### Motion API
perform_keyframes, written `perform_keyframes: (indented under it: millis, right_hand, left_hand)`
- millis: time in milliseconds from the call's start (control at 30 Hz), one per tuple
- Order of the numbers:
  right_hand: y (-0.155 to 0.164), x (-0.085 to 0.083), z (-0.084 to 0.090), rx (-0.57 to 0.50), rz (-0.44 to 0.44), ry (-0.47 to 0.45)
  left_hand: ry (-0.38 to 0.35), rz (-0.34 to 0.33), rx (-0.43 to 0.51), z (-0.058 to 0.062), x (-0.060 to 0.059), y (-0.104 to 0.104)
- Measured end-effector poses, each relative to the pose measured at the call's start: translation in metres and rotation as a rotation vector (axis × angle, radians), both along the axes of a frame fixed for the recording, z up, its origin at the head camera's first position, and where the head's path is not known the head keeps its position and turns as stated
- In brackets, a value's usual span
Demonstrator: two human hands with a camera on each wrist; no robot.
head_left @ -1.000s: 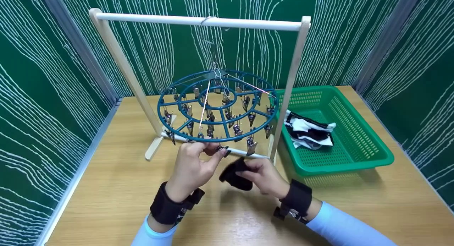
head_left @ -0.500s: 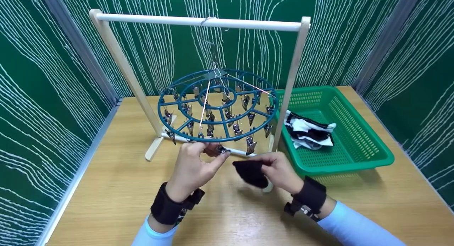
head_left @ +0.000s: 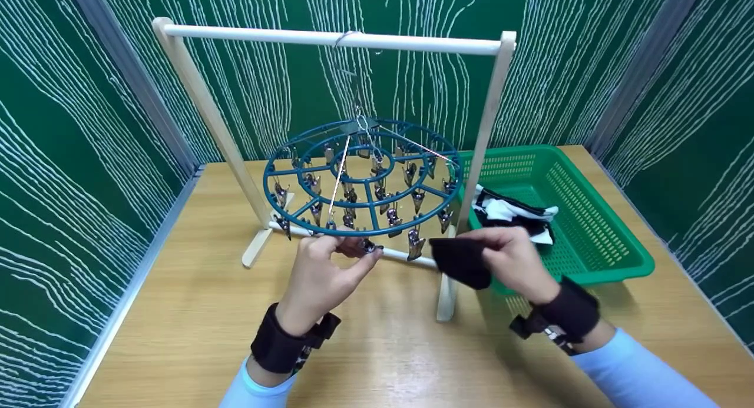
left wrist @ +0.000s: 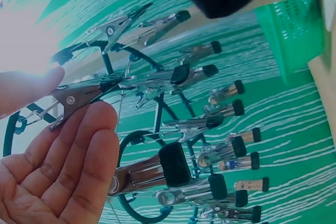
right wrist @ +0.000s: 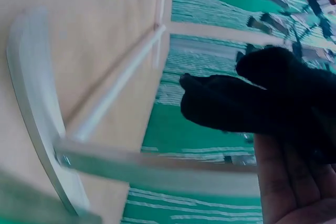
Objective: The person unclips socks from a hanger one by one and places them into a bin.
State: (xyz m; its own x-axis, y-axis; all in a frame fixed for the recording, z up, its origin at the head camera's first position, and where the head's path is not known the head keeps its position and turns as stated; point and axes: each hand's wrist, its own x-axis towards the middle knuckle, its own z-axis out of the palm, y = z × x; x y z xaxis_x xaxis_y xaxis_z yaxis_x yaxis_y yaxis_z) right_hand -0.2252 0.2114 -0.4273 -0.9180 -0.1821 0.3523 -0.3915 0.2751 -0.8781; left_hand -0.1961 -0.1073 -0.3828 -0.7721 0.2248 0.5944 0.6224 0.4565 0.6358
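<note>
A round blue clip hanger (head_left: 283,161) hangs from the top bar of a wooden rack (head_left: 412,41), with several metal clips under it. My left hand (head_left: 358,254) pinches one clip (head_left: 369,246) at the hanger's front rim. The left wrist view shows that clip (left wrist: 79,95) held between thumb and fingers. My right hand (head_left: 478,243) grips a black sock (head_left: 460,262) to the right of the hanger, in front of the rack's right post. In the right wrist view the sock (right wrist: 247,103) is bunched in the fingers.
A green plastic basket (head_left: 595,231) stands at the right on the wooden table (head_left: 194,314), with black-and-white socks (head_left: 511,212) inside. The rack's right foot (head_left: 446,299) lies between my hands. Green patterned walls close in the table on three sides.
My right hand has carried the black sock rightward and slightly up, away from the left hand toward the basket's near corner. The left hand has kept its hold on the clip.
</note>
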Motion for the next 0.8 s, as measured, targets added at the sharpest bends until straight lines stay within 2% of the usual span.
perform_keyframes:
  millis: [433, 667, 800]
  right_hand:
    - [0.058, -0.006, 0.045, 0.011, -0.154, 0.069]
    - [0.081, -0.025, 0.06, 0.003, -0.226, 0.1]
    - [0.093, -0.043, 0.061, 0.061, -0.282, 0.084]
  left_hand:
    - [-0.004, -0.021, 0.005, -0.001, -0.002, -0.001]
    - [-0.021, -0.026, 0.004, -0.001, -0.004, -0.001]
    - [-0.028, -0.022, 0.0, -0.001, -0.003, -0.001]
